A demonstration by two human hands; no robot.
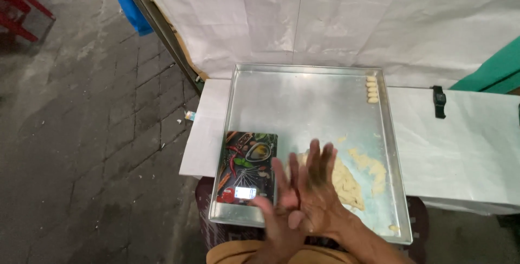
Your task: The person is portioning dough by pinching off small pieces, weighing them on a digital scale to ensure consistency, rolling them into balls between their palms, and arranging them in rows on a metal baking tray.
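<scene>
Pale dough (346, 180) lies in the tray (303, 88) beside a scale (247, 166). Left hand (279, 218) and right hand (317, 188) press together above it, fingers straight (nothing visibly held).

Pale dough heap (346, 180) in metal tray (309, 96)

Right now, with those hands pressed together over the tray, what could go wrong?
1. The metal tray juts past the table's near edge, so a hard press there might tip it.
2. The kitchen scale lies right beside the dough pile; crumbs could foul it.
3. The left hand and right hand are blurred against each other above the tray's near edge, so dough could drop outside.
</scene>
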